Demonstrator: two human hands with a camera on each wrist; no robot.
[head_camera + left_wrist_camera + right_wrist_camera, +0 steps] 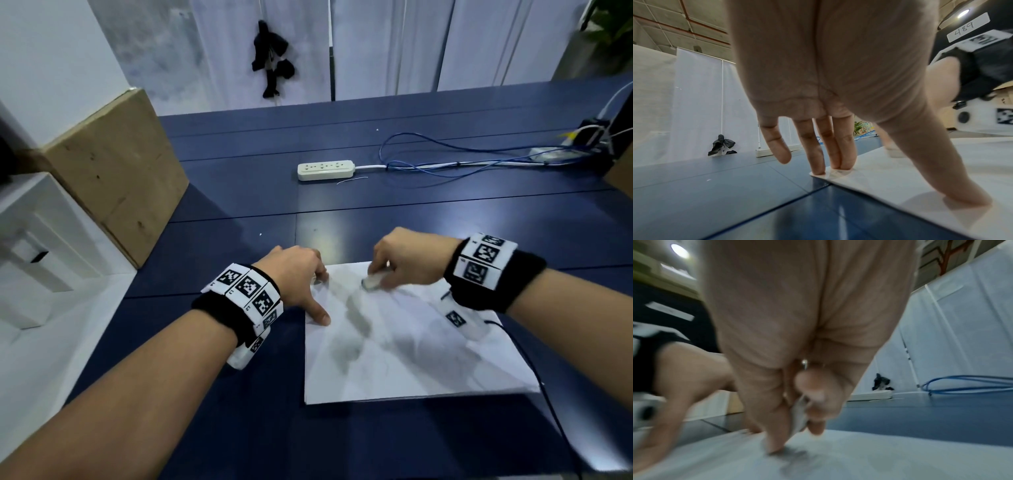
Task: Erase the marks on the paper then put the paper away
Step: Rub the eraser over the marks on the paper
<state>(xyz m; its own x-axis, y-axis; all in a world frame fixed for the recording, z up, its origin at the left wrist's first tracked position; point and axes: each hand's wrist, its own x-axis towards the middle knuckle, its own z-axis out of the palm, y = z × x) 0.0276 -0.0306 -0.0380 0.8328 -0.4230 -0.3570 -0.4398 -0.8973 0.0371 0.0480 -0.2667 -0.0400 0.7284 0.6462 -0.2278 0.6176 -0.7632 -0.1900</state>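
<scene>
White paper point(404, 346) lies flat on the blue table point(239, 428), well on the near side of the power strip point(325, 170). Left hand point(296, 279), fingers spread, pins its far-left corner. Right hand point(407, 257) pinches a small eraser point(371, 282) against the sheet's far edge. Erasing is under way, likely; next, rub across remaining grey smudges point(358, 313) without creasing.
</scene>
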